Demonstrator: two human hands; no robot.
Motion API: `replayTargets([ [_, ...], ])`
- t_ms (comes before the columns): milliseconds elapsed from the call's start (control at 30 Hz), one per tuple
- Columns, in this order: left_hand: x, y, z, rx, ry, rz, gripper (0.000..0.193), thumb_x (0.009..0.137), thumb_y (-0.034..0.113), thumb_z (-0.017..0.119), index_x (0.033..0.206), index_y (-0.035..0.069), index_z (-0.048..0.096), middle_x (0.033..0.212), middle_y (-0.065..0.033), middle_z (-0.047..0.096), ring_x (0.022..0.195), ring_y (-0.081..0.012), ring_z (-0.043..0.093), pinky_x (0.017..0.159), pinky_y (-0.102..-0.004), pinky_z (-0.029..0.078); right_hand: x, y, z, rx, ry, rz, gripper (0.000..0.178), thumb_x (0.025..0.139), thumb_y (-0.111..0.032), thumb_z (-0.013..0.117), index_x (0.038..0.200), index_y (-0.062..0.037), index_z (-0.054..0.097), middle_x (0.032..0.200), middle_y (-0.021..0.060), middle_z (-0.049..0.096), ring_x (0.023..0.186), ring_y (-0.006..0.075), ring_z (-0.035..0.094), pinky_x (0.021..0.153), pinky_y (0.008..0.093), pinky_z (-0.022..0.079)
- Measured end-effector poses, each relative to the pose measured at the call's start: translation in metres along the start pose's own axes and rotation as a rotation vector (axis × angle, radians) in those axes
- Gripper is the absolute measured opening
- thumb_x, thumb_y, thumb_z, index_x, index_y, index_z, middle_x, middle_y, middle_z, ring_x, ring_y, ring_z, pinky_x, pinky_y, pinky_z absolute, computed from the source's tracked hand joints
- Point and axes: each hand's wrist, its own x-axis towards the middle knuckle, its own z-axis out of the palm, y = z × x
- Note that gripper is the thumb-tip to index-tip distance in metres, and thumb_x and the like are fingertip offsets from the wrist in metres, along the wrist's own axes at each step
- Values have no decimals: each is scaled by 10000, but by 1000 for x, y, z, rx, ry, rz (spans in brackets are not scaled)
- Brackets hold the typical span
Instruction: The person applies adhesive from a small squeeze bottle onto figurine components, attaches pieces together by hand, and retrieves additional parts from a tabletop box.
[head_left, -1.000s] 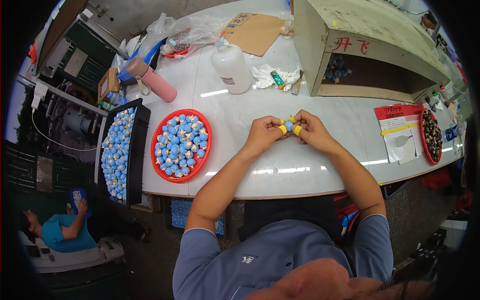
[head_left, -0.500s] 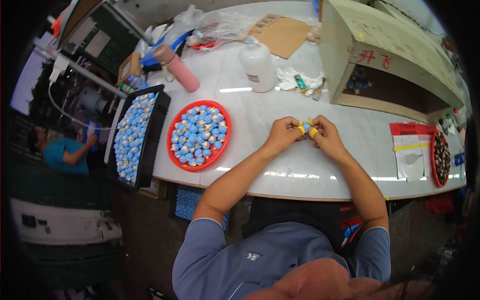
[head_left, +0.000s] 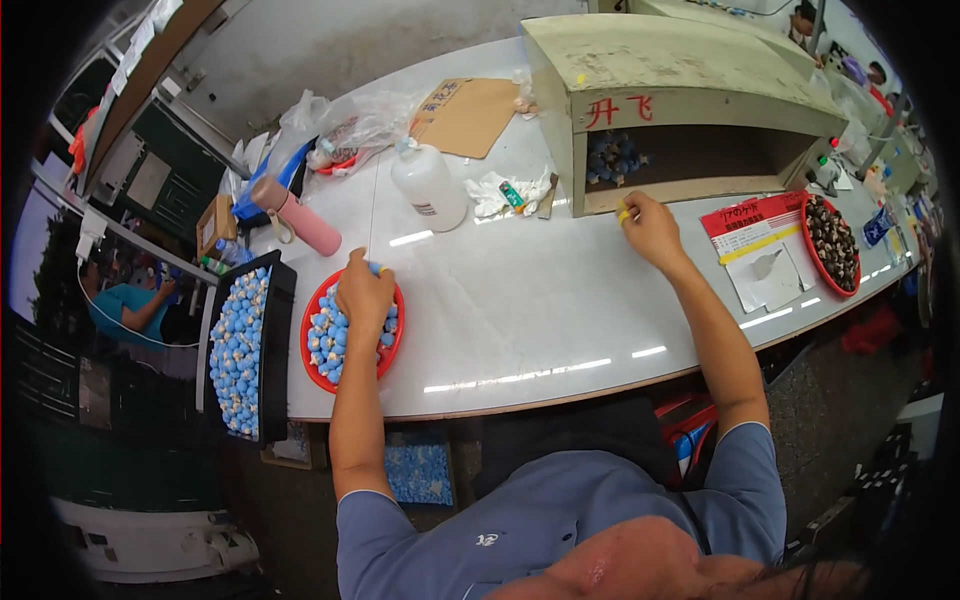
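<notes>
My left hand (head_left: 365, 295) is over the far part of a red round basket (head_left: 397, 340) at left, which holds blue ball-shaped pieces (head_left: 325, 332) with cream tips. A small blue ball-shaped piece (head_left: 376, 268) shows between its closed fingertips. My right hand (head_left: 652, 235) is raised just in front of the opening of a cream-coloured cabinet (head_left: 555, 130), its fingers curled together and a yellow band on one finger. Whether anything is in those fingers is hidden. Inside the cabinet, darker blue pieces (head_left: 612, 158) lie heaped at the left end.
A black tray (head_left: 272, 345) of blue pieces stands at the left edge. Behind are a pink flask (head_left: 305, 222), a white bottle (head_left: 428, 188), crumpled tissue (head_left: 490, 195) and cardboard (head_left: 465, 115). On the right lie a red-and-white sheet (head_left: 745, 235) and a red basket of dark pieces (head_left: 830, 245).
My hands were together at the middle of the table, around a small blue piece. They have parted: the left to the red basket, the right toward the cabinet opening. The view has turned right.
</notes>
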Motion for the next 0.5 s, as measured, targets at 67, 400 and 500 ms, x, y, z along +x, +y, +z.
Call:
replayTargets([
  [67,7,-4,-4,101,-1,-2,490,748,191,619,1186,-11,538,917,-169,669,893,-357,633,815,-472,467,18,29,-8,-84,109,45,194,800,-105,605,979,-31,611,898,143,661,863,333,634,727,413,497],
  [400,-23,50,14,-274,145,216,493,792,179,675,1217,-25,529,1150,-186,598,1078,-330,552,911,-404,422,61,42,30,-419,117,5,251,759,-131,667,973,-33,578,954,142,616,922,350,601,781,443,494],
  [500,-44,99,20,-758,-235,163,470,809,159,697,1192,-50,523,1091,-160,627,971,-258,615,787,-334,496,25,20,34,-209,174,-92,236,752,-118,667,947,-38,563,939,132,604,891,340,600,759,435,487],
])
